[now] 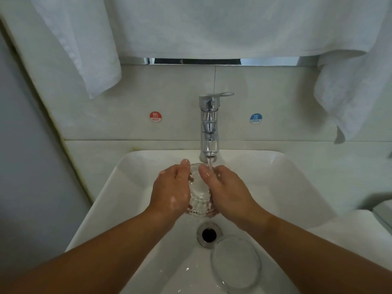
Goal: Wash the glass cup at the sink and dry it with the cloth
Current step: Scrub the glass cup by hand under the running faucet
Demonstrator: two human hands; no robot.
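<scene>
A clear glass cup with a ribbed base is held over the white sink, just under the running chrome faucet. My left hand grips its left side, with a little white soap foam on the knuckles. Wrapped round the right side is my right hand, its thumb over the rim where the water stream lands. A white cloth hangs at the upper right, another white cloth at the upper left.
The drain lies open below the cup. A clear glass lid or dish rests in the basin beside it. Hot and cold stickers flank the faucet on the tiled wall. A white counter extends right.
</scene>
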